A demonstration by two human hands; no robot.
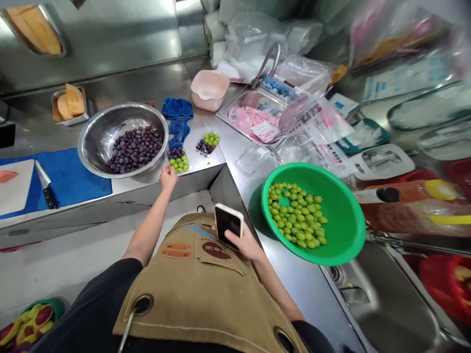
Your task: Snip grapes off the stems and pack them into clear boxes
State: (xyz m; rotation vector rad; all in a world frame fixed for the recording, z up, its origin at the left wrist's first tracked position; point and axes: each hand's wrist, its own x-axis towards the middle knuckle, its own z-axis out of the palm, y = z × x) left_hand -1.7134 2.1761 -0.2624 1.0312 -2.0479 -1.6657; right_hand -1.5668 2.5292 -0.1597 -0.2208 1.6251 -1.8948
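Note:
My right hand (243,241) is wrapped round a phone (228,221) with a dark screen and light edge, held over the apron pocket. My left hand (168,177) is closed at the counter edge, against the near left corner of a small clear box (178,159) with dark and green grapes; what its fingers pinch is hidden. Beside that box stands a second clear box (208,143) of dark and green grapes. A steel bowl (86,142) of dark grapes is left of my left hand. The green basin (344,220) of green grapes stands right of the phone.
A knife (45,184) lies on a blue cloth (84,181) beside a white cutting board (16,191). Behind are a pink container (209,89) and a sink (233,110) with pink bags. Another sink (397,299) is at the lower right.

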